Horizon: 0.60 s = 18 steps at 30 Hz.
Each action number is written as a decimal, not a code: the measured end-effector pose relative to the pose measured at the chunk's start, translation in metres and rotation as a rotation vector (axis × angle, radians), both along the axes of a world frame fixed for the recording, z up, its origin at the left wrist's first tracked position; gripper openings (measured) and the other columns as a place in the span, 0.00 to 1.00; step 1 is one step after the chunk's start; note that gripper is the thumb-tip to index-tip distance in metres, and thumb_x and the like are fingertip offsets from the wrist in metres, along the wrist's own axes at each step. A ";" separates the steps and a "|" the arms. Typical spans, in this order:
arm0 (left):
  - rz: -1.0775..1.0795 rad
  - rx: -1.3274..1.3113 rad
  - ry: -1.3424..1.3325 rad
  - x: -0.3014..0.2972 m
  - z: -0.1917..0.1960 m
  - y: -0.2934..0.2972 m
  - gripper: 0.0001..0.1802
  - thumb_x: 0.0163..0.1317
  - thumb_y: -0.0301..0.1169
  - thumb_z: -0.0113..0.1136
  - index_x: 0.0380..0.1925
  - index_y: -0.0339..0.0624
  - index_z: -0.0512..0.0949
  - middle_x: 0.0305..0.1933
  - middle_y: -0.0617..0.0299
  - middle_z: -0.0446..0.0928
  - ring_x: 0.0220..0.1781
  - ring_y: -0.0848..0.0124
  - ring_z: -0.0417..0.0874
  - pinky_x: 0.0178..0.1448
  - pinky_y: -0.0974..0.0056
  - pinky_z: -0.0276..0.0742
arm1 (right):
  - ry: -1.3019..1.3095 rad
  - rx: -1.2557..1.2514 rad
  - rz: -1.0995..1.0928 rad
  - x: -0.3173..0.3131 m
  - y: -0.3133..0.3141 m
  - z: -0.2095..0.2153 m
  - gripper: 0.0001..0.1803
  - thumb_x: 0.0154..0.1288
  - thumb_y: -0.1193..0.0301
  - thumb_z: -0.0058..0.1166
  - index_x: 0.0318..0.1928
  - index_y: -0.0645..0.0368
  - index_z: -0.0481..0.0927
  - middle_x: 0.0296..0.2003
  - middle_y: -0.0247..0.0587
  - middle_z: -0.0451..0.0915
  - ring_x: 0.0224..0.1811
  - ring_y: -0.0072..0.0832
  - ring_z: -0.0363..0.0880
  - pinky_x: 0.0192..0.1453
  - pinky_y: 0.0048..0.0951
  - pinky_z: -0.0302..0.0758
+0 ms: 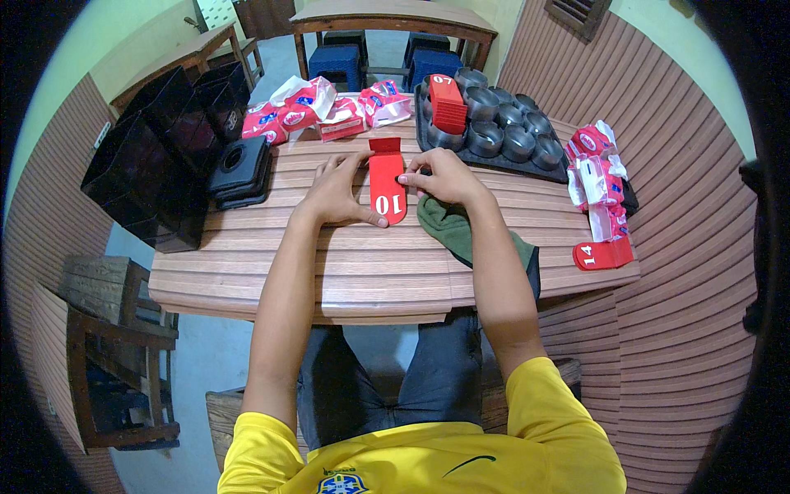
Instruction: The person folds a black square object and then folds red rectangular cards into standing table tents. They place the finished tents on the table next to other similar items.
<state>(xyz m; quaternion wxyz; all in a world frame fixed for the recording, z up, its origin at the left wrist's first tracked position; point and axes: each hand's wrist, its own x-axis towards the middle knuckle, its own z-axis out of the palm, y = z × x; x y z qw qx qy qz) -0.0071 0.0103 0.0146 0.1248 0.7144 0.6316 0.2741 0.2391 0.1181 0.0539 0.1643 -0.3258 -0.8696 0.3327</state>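
Note:
A red table number sign (pixel 387 183) with a rounded near end, a bent-up far end and white digits lies at the middle of the wooden table. My left hand (pixel 337 189) grips its left side, index finger by the bent end and thumb at the rounded end. At the sign's right edge, my right hand (pixel 444 175) is closed in a pinch; a small dark spot shows by its fingertips, too small to make out. Below my right wrist lies a crumpled green cloth (pixel 448 222), partly covered by my forearm.
A black tray (pixel 494 169) of round metal bowls stands at the far right, with stacked red signs (pixel 447 103) on it. Tissue packs (pixel 309 103) lie at the back and right. Another red sign (pixel 605 254) is near the right edge. Black boxes (pixel 148 156) stand left.

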 end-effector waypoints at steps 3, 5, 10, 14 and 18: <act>-0.003 0.001 -0.005 0.000 0.001 0.000 0.81 0.19 0.67 0.91 0.82 0.54 0.66 0.80 0.46 0.73 0.85 0.42 0.64 0.88 0.40 0.56 | -0.004 0.017 0.010 0.000 0.002 -0.001 0.19 0.72 0.57 0.72 0.38 0.64 0.93 0.27 0.47 0.90 0.29 0.32 0.90 0.39 0.39 0.84; -0.012 0.011 -0.008 0.000 0.001 0.000 0.82 0.19 0.67 0.91 0.82 0.53 0.66 0.80 0.46 0.73 0.85 0.42 0.64 0.88 0.40 0.56 | -0.029 0.051 0.020 0.000 0.004 -0.002 0.19 0.72 0.57 0.72 0.37 0.64 0.92 0.27 0.47 0.90 0.29 0.34 0.90 0.40 0.40 0.84; 0.004 0.015 0.018 0.000 -0.002 0.001 0.82 0.19 0.67 0.91 0.82 0.53 0.66 0.80 0.47 0.73 0.85 0.42 0.64 0.89 0.40 0.56 | -0.066 0.135 0.020 0.000 0.007 -0.006 0.19 0.71 0.57 0.73 0.34 0.63 0.92 0.26 0.48 0.90 0.29 0.37 0.90 0.41 0.42 0.83; 0.000 0.003 0.006 -0.001 -0.003 0.001 0.81 0.20 0.67 0.91 0.82 0.54 0.66 0.81 0.47 0.73 0.85 0.42 0.63 0.89 0.40 0.56 | -0.059 0.098 0.064 0.000 0.014 -0.012 0.18 0.70 0.58 0.73 0.34 0.62 0.93 0.26 0.48 0.90 0.29 0.38 0.90 0.41 0.43 0.83; -0.003 0.005 0.026 0.001 -0.003 0.001 0.80 0.21 0.66 0.91 0.82 0.55 0.66 0.81 0.47 0.73 0.86 0.42 0.63 0.88 0.40 0.55 | 0.042 0.046 -0.167 -0.017 0.023 -0.023 0.19 0.69 0.57 0.73 0.33 0.62 0.93 0.26 0.49 0.90 0.28 0.39 0.90 0.40 0.42 0.84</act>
